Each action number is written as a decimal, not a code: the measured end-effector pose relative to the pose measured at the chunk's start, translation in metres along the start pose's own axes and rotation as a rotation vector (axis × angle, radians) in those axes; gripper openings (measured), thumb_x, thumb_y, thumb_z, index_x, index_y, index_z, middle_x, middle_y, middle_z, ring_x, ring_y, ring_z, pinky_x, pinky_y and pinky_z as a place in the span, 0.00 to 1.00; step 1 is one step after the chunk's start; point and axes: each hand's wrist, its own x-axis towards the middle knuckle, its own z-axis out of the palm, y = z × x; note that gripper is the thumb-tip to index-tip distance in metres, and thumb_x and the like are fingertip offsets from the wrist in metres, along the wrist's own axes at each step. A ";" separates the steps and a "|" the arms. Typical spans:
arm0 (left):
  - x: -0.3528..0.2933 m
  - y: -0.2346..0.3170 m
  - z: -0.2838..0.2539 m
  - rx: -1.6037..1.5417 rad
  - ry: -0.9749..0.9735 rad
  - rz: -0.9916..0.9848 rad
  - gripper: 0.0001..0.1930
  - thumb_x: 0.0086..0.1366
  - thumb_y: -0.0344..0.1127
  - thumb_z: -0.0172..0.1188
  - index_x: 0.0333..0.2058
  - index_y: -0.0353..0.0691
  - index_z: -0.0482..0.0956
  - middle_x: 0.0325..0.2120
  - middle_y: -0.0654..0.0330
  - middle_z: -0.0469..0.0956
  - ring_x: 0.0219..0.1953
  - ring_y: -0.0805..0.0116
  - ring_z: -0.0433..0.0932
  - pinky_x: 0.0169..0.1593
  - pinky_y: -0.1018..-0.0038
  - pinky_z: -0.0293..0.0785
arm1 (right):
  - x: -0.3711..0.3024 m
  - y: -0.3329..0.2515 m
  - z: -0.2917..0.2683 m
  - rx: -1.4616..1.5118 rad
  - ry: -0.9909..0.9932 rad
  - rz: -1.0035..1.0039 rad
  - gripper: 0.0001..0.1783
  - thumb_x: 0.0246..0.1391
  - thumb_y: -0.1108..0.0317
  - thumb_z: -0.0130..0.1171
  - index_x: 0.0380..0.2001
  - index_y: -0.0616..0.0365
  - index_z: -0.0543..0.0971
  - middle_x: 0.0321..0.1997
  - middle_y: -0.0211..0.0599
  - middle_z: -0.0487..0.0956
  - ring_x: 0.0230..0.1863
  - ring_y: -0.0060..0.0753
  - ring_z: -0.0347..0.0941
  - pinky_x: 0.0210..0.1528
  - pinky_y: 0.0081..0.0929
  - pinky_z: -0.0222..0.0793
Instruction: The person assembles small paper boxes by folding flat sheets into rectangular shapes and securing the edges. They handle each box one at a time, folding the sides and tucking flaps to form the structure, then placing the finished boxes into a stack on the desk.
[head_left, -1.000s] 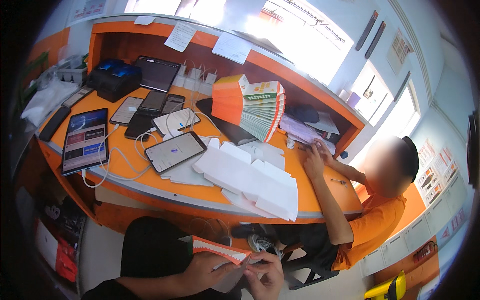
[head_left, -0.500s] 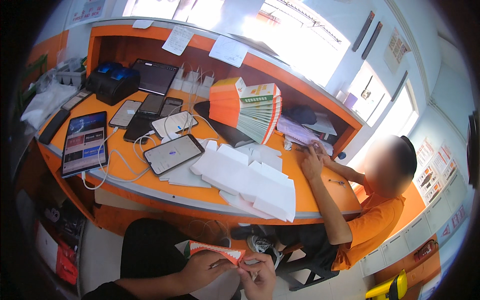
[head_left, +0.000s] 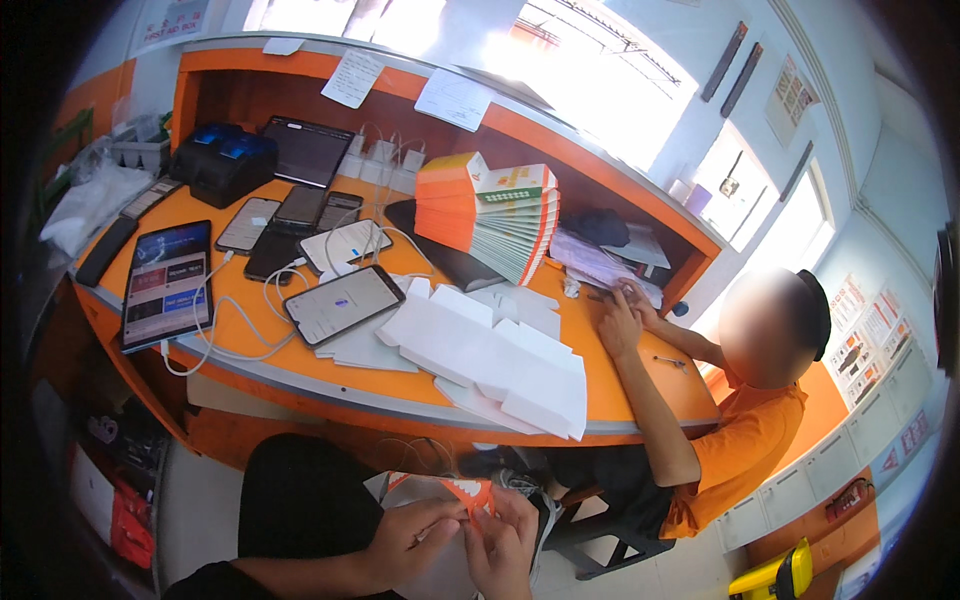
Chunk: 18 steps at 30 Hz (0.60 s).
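Note:
Above my lap, both hands grip a thin card carton [head_left: 472,490] with an orange and white print and a pale grey inner face. My left hand [head_left: 415,540] pinches its lower edge, fingers curled. Close beside it, my right hand [head_left: 507,535] holds the right end, thumb and fingers bent around a folded flap. Much of the carton's lower part is hidden behind the fingers. On the table ahead lie overlapping white card blanks [head_left: 490,350]. Behind them, a fanned stack of printed orange, white and green cartons [head_left: 490,215] stands on a dark surface.
Phones [head_left: 345,303] and a tablet [head_left: 165,285] with white cables cover the orange table's [head_left: 300,372] left side, near a black printer-like box [head_left: 222,160]. At right, a seated person in an orange shirt [head_left: 750,430] rests both forearms on the table.
The carton has been turned and bent between my hands; more of its grey inner face shows and its orange print is bunched at the right. My right hand has shifted slightly.

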 end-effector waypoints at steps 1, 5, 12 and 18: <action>0.002 0.002 -0.002 0.001 -0.030 0.023 0.18 0.66 0.38 0.53 0.48 0.30 0.73 0.41 0.49 0.77 0.41 0.65 0.78 0.46 0.71 0.72 | 0.000 0.001 -0.001 -0.083 -0.017 -0.005 0.15 0.47 0.76 0.63 0.39 0.62 0.73 0.53 0.52 0.68 0.50 0.51 0.69 0.51 0.37 0.67; 0.007 0.003 0.003 0.081 -0.278 0.025 0.27 0.68 0.43 0.49 0.61 0.33 0.60 0.54 0.44 0.68 0.55 0.58 0.70 0.58 0.64 0.63 | 0.010 0.009 -0.007 -0.170 0.022 0.054 0.21 0.47 0.79 0.63 0.45 0.61 0.70 0.49 0.47 0.69 0.40 0.40 0.71 0.41 0.29 0.71; 0.012 -0.004 0.001 -0.240 -0.681 -0.038 0.24 0.69 0.39 0.49 0.60 0.38 0.62 0.54 0.48 0.68 0.57 0.56 0.68 0.61 0.62 0.62 | -0.031 0.066 -0.029 0.237 0.359 0.237 0.39 0.46 0.83 0.63 0.59 0.53 0.57 0.40 0.34 0.67 0.28 0.20 0.66 0.30 0.17 0.68; 0.011 -0.006 -0.030 -0.152 -0.368 0.287 0.12 0.63 0.26 0.54 0.44 0.40 0.78 0.40 0.57 0.79 0.41 0.66 0.78 0.48 0.71 0.72 | -0.033 0.052 -0.031 0.163 0.222 0.407 0.35 0.44 0.83 0.64 0.56 0.55 0.63 0.43 0.33 0.69 0.31 0.20 0.69 0.33 0.16 0.69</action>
